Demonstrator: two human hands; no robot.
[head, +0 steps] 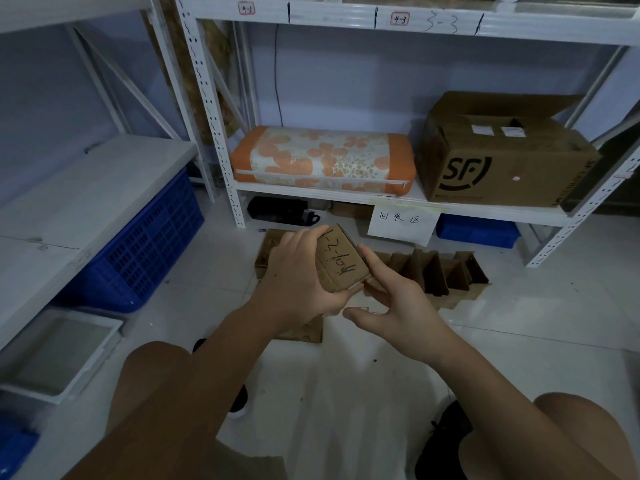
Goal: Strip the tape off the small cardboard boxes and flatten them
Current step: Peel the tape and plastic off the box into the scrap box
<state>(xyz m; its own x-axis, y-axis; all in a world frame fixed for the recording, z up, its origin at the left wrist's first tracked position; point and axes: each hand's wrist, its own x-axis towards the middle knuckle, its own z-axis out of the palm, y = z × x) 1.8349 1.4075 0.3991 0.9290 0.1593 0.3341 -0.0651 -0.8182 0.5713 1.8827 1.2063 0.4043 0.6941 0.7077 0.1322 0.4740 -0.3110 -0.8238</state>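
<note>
Brown cardboard fills the middle of the view: a small cardboard box (341,259), closed and marked with black handwriting on its upper face, is held up above the white tiled floor (540,323) in front of the person. The left hand (301,275) grips it from the left side, fingers (304,237) curled over the far top edge and the thumb under the near lower corner. The right hand (398,299) is at the box's right side, its index finger lying along the right edge while the other fingers are spread loosely and the thumb points left below the box; whether it actually pinches anything there cannot be told.

Below and behind the hands, flat cardboard pieces (301,332) lie on the floor, and just to the right stands a cardboard divider insert (440,271) with upright triangular partitions.

Behind it is a white metal shelf rack (221,140). Its low shelf carries an orange floral cushion (322,161) and, to the right, a large brown SF carton (502,161) with open flaps. A white paper sign (403,225) with handwritten characters hangs from the shelf edge, with a blue bin (478,230) beneath the shelf beside it. At left, a blue plastic crate (145,251) sits under a white shelf, and a white tray (59,355) rests on the floor nearer the camera.
</note>
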